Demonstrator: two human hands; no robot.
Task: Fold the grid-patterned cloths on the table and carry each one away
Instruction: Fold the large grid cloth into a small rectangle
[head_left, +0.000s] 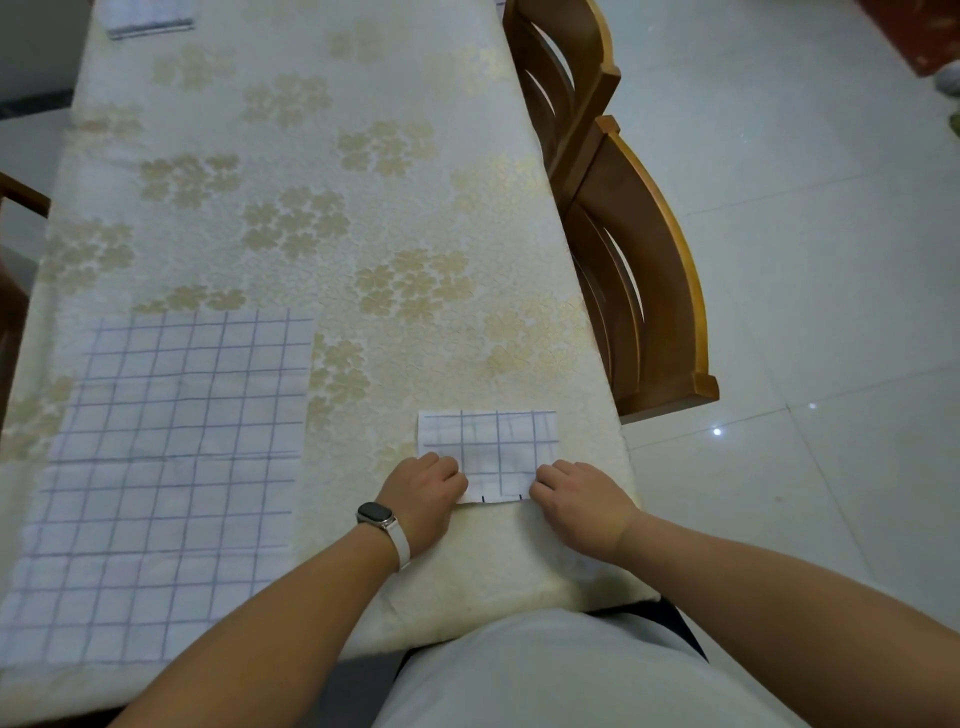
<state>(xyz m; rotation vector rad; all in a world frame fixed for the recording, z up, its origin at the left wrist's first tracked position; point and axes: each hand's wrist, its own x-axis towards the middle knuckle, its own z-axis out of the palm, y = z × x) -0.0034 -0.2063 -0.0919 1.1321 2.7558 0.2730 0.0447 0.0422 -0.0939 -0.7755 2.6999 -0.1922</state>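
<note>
A small folded white cloth with a blue grid (491, 449) lies on the table near its front right corner. My left hand (423, 493), with a watch on the wrist, pinches the cloth's near left corner. My right hand (576, 501) pinches its near right corner. Both hands have curled fingers at the cloth's near edge. A large grid-patterned cloth (161, 467) lies spread flat on the left part of the table, apart from both hands.
The table carries a cream tablecloth with gold flowers (311, 208). Two wooden chairs (639, 270) stand along its right edge over a pale tiled floor. Another folded grid cloth (148, 18) lies at the far left end. A wooden chair part shows at the left edge (15, 208).
</note>
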